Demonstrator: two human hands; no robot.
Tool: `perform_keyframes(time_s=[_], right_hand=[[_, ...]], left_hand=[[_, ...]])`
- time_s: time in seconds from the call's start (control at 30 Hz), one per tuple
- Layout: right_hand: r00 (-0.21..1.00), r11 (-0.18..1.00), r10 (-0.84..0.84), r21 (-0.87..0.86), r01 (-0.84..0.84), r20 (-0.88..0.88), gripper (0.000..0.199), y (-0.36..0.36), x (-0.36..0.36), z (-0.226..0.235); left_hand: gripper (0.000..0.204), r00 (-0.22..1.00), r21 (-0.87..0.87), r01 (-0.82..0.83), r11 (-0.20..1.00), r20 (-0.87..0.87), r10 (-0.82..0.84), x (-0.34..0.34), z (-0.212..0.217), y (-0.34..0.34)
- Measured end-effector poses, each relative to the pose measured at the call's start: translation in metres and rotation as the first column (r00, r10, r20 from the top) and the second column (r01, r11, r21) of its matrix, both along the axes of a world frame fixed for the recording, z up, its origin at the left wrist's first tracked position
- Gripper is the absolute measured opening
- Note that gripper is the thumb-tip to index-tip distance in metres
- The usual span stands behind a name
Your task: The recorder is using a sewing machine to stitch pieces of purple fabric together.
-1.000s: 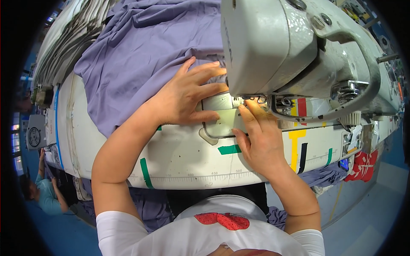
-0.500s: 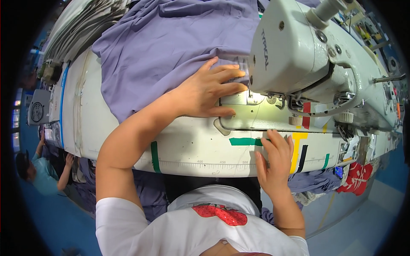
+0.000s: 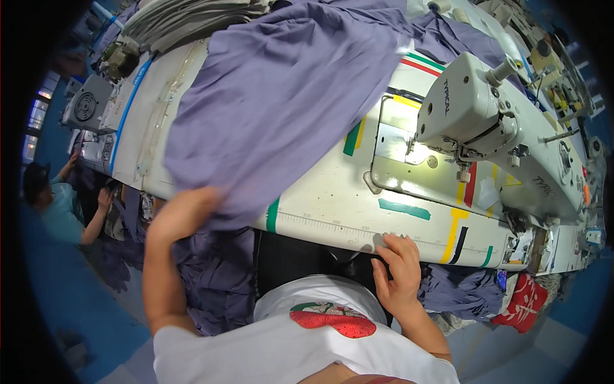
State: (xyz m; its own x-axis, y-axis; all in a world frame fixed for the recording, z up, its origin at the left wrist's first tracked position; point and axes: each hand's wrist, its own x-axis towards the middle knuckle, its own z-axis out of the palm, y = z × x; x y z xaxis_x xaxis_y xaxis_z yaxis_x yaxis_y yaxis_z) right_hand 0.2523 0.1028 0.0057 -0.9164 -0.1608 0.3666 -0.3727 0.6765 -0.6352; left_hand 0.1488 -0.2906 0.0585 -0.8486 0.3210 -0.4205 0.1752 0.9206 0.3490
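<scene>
Purple cloth (image 3: 275,109) spreads across the left of the sewing table, its near corner hanging over the front edge. At that corner is my left hand (image 3: 188,211), smeared by motion, its fingers closed on the cloth. My right hand (image 3: 400,272) rests by the table's front edge, fingers loosely apart and holding nothing. The sewing machine head (image 3: 464,105) stands to the right, its lamp lighting the needle plate (image 3: 393,142). No cloth lies under the needle.
Grey folded fabric (image 3: 185,25) is stacked at the far left. More purple fabric (image 3: 214,275) hangs below the table, and a red patterned cloth (image 3: 526,301) lies at right. Coloured tape strips (image 3: 404,208) and a printed ruler mark the tabletop. A co-worker (image 3: 61,198) works at far left.
My left hand has moved from beside the needle to the near left, and the cloth has come away from the machine. My right hand has drawn back toward the table's edge. The view has shifted.
</scene>
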Motion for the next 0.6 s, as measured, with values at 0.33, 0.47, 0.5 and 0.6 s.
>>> perform_keyframes(time_s=[0.33,0.47,0.5,0.6], right_hand=[[0.995,0.995,0.099,0.007,-0.099,-0.029,0.031,-0.027,0.018,0.015],[0.999,0.999,0.022,0.038,-0.021,-0.025,0.030,-0.017,0.035,0.008],[1.000,1.000,-0.012,0.025,0.012,-0.011,0.029,-0.014,0.037,0.005],[1.000,1.000,0.013,-0.011,-0.013,-0.017,0.031,-0.011,0.028,0.000]], left_hand=[[0.098,0.858,0.243,0.364,0.899,-0.462,-0.223,0.031,-0.042,0.128],[0.080,0.748,-0.043,0.410,0.911,-0.556,-0.363,0.046,-0.078,0.163],[0.073,0.672,-0.076,0.437,0.896,-0.634,-0.382,0.048,-0.076,0.159],[0.059,0.794,0.266,0.484,0.834,-0.533,-0.291,0.055,-0.045,0.143]])
